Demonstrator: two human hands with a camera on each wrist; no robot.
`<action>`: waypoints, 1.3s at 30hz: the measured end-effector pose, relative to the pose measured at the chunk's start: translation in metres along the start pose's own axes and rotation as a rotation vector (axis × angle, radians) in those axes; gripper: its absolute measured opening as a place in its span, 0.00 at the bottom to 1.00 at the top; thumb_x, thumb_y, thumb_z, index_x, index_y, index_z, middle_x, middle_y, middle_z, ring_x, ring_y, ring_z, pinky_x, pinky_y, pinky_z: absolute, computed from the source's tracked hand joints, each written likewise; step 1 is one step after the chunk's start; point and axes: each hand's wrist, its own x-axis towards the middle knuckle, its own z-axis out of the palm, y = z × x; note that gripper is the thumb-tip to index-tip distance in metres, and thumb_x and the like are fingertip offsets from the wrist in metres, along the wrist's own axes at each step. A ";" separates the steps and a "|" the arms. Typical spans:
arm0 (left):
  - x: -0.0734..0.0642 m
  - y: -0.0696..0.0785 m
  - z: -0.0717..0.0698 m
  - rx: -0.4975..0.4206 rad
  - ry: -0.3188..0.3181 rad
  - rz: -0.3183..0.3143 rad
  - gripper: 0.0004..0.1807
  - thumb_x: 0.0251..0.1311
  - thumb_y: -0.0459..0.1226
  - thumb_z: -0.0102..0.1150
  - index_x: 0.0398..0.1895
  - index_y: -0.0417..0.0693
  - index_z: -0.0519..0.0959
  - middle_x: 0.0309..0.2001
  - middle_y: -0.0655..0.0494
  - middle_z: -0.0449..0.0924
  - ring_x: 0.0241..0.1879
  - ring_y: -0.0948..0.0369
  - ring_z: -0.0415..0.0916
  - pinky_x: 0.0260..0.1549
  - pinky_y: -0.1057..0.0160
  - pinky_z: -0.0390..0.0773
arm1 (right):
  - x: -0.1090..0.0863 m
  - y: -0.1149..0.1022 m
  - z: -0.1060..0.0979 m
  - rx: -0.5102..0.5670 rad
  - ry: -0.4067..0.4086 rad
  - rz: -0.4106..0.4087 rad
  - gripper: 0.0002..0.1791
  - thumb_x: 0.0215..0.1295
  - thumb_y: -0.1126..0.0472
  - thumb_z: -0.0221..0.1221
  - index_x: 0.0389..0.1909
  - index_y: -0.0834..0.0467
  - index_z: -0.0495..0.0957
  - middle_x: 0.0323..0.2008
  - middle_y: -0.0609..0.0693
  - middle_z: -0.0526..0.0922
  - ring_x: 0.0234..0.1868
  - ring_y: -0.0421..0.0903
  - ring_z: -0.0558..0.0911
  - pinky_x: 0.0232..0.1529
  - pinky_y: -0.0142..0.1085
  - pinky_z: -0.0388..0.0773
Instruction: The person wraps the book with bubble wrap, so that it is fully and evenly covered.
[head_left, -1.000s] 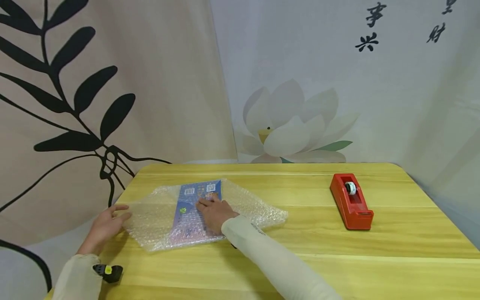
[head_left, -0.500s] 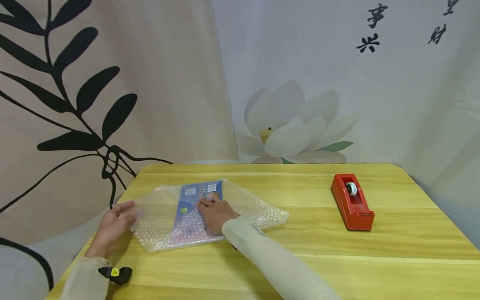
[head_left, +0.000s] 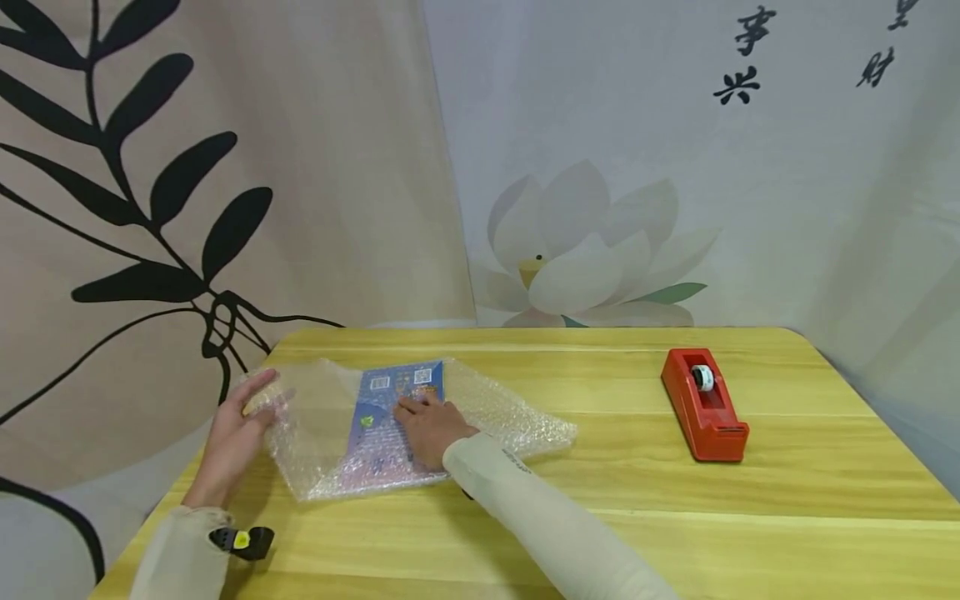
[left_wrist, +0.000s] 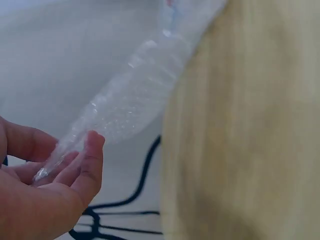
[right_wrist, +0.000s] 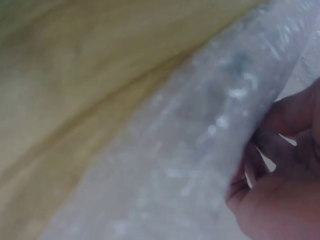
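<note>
A sheet of bubble wrap lies spread on the wooden table, its left side raised off the surface. On it, left of the table's middle, is a blue printed book with two QR codes along its far edge. My left hand holds the wrap's left edge, which runs between thumb and fingers in the left wrist view. My right hand presses down on the right part of the book with its fingers stretched forward, covering some of the print. In the right wrist view, bubble wrap shows beside that hand.
A red tape dispenser with a roll of tape stands on the right side of the wooden table. Behind the table's far edge hangs a pale curtain printed with leaves, a lotus and characters.
My left hand has moved from beside the wrap's left edge onto it and lifted that side upward. The right hand stays in place on the book.
</note>
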 end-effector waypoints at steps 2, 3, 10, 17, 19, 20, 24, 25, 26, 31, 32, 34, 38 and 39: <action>0.001 0.008 0.002 -0.027 -0.024 0.064 0.30 0.75 0.29 0.37 0.80 0.44 0.52 0.79 0.38 0.49 0.55 0.84 0.71 0.45 0.84 0.76 | 0.000 0.000 0.000 0.001 0.001 -0.001 0.37 0.74 0.52 0.57 0.79 0.41 0.53 0.81 0.37 0.52 0.81 0.44 0.53 0.73 0.41 0.71; 0.002 0.012 0.003 -0.047 -0.040 0.090 0.30 0.75 0.28 0.36 0.79 0.43 0.52 0.79 0.38 0.49 0.56 0.85 0.70 0.47 0.84 0.76 | 0.001 0.000 0.000 0.004 0.001 -0.001 0.37 0.74 0.53 0.57 0.79 0.41 0.53 0.80 0.37 0.52 0.81 0.44 0.53 0.73 0.41 0.70; 0.008 0.037 0.017 -0.048 -0.146 0.155 0.31 0.74 0.26 0.34 0.79 0.44 0.52 0.79 0.40 0.51 0.71 0.46 0.68 0.51 0.82 0.77 | 0.003 0.000 0.004 0.001 -0.007 0.003 0.35 0.75 0.53 0.55 0.79 0.41 0.53 0.80 0.37 0.52 0.81 0.44 0.53 0.73 0.40 0.70; 0.012 0.056 0.033 -0.006 -0.228 0.149 0.32 0.72 0.25 0.37 0.78 0.46 0.56 0.79 0.40 0.51 0.69 0.37 0.68 0.28 0.73 0.76 | 0.005 -0.002 0.004 -0.035 -0.009 -0.019 0.39 0.72 0.50 0.59 0.79 0.42 0.53 0.81 0.38 0.52 0.81 0.44 0.53 0.74 0.35 0.68; 0.014 0.062 0.039 0.004 -0.249 0.145 0.31 0.73 0.26 0.39 0.78 0.47 0.57 0.79 0.39 0.52 0.69 0.37 0.68 0.26 0.68 0.74 | 0.005 -0.002 0.003 -0.037 -0.011 -0.024 0.40 0.71 0.50 0.60 0.79 0.42 0.53 0.81 0.38 0.52 0.81 0.44 0.53 0.74 0.34 0.68; 0.014 0.065 0.042 0.015 -0.262 0.148 0.30 0.73 0.27 0.40 0.78 0.48 0.58 0.79 0.39 0.53 0.69 0.37 0.68 0.29 0.67 0.75 | 0.005 -0.002 0.002 -0.043 -0.013 -0.023 0.40 0.70 0.49 0.61 0.79 0.42 0.53 0.81 0.38 0.52 0.81 0.44 0.53 0.74 0.33 0.67; 0.018 0.074 0.056 0.063 -0.328 0.167 0.30 0.74 0.30 0.43 0.78 0.51 0.58 0.79 0.43 0.55 0.71 0.38 0.65 0.53 0.47 0.82 | 0.006 -0.001 0.000 -0.071 -0.004 -0.019 0.37 0.73 0.51 0.58 0.79 0.42 0.54 0.80 0.38 0.53 0.80 0.44 0.56 0.73 0.31 0.68; 0.019 0.076 0.059 0.083 -0.342 0.175 0.30 0.73 0.31 0.43 0.78 0.51 0.59 0.79 0.43 0.55 0.71 0.38 0.65 0.57 0.42 0.79 | 0.006 -0.001 0.000 -0.081 0.001 -0.018 0.37 0.73 0.51 0.58 0.78 0.42 0.54 0.80 0.38 0.54 0.80 0.43 0.56 0.73 0.31 0.68; 0.020 0.078 0.062 0.106 -0.355 0.182 0.30 0.73 0.31 0.43 0.78 0.51 0.59 0.79 0.43 0.54 0.71 0.37 0.64 0.61 0.37 0.75 | 0.007 -0.001 0.000 -0.084 0.002 -0.016 0.36 0.74 0.51 0.57 0.78 0.42 0.55 0.80 0.38 0.54 0.80 0.43 0.57 0.73 0.31 0.67; 0.022 0.083 0.080 0.194 -0.417 0.205 0.30 0.72 0.30 0.42 0.77 0.47 0.60 0.79 0.40 0.52 0.70 0.33 0.64 0.60 0.35 0.75 | 0.012 0.002 0.003 -0.098 0.011 -0.020 0.36 0.73 0.50 0.57 0.79 0.41 0.54 0.79 0.37 0.55 0.79 0.41 0.58 0.75 0.30 0.65; 0.022 0.084 0.084 0.203 -0.431 0.205 0.30 0.72 0.31 0.42 0.77 0.47 0.60 0.79 0.40 0.53 0.70 0.33 0.65 0.60 0.36 0.75 | 0.011 0.002 0.003 -0.100 0.013 -0.023 0.38 0.72 0.49 0.58 0.79 0.41 0.54 0.79 0.36 0.55 0.79 0.41 0.58 0.75 0.31 0.65; 0.023 0.084 0.092 0.227 -0.448 0.208 0.29 0.72 0.31 0.43 0.76 0.47 0.60 0.79 0.40 0.54 0.70 0.34 0.64 0.61 0.36 0.75 | 0.010 0.003 0.003 -0.119 0.021 -0.034 0.39 0.70 0.47 0.60 0.78 0.42 0.55 0.79 0.37 0.56 0.78 0.42 0.60 0.74 0.31 0.66; 0.021 0.079 0.103 0.248 -0.471 0.200 0.29 0.73 0.33 0.44 0.76 0.48 0.61 0.78 0.42 0.56 0.73 0.37 0.60 0.63 0.35 0.71 | 0.006 0.003 0.002 -0.169 0.037 -0.052 0.35 0.71 0.47 0.59 0.76 0.44 0.60 0.77 0.37 0.62 0.74 0.42 0.65 0.72 0.30 0.68; 0.021 0.077 0.105 0.253 -0.478 0.204 0.29 0.73 0.33 0.44 0.76 0.47 0.61 0.78 0.42 0.56 0.73 0.37 0.60 0.63 0.35 0.72 | 0.006 0.002 0.003 -0.176 0.035 -0.054 0.33 0.73 0.48 0.57 0.76 0.45 0.62 0.76 0.37 0.63 0.73 0.42 0.65 0.72 0.30 0.68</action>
